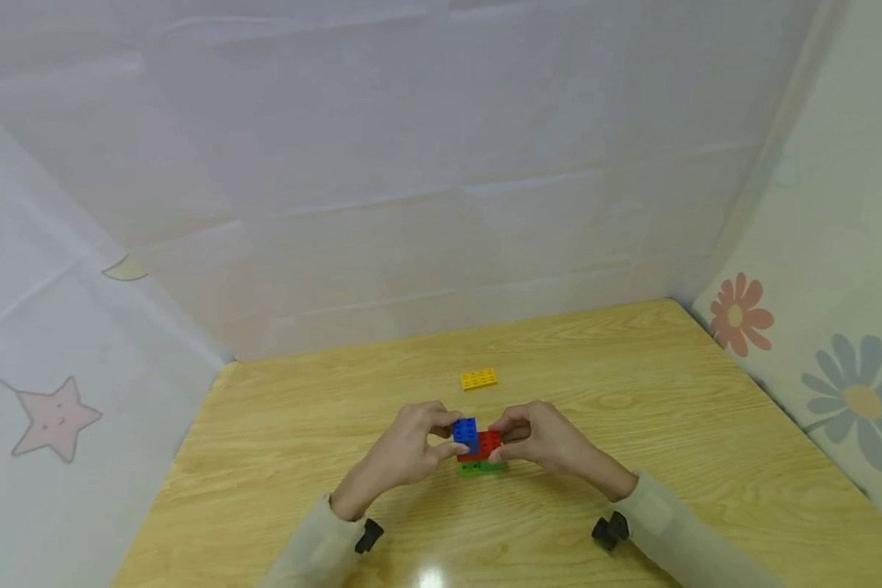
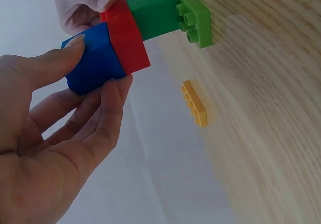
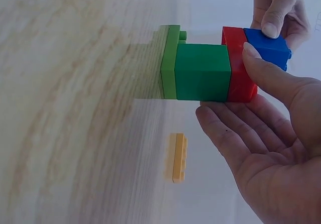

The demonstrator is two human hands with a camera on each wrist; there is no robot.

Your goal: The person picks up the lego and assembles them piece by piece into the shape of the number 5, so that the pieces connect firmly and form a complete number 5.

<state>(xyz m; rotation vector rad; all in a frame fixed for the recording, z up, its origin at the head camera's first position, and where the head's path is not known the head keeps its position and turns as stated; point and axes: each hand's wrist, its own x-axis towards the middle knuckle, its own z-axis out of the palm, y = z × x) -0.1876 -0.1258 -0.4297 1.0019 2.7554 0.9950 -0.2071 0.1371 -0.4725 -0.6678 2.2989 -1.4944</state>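
Note:
A stack of toy building bricks stands on the wooden table in front of me. Its base is a thin light green brick (image 3: 169, 66), with a dark green block (image 3: 203, 72) on top at one side. Above that sits a red brick (image 2: 129, 40), jutting past the green block. A blue brick (image 1: 465, 433) tops the red one at its left end. Thumb and fingers of my left hand (image 1: 415, 445) pinch the blue brick. My right hand (image 1: 547, 438) holds the red brick, thumb on the near face and fingers behind.
Behind the stack lies a thin yellow studded brick (image 1: 478, 379), flat on the table (image 1: 323, 408). Pale cloth (image 1: 412, 204) hangs at the table's back edge, with printed sheets on the left and right. Both wrists wear small black devices (image 1: 610, 531).

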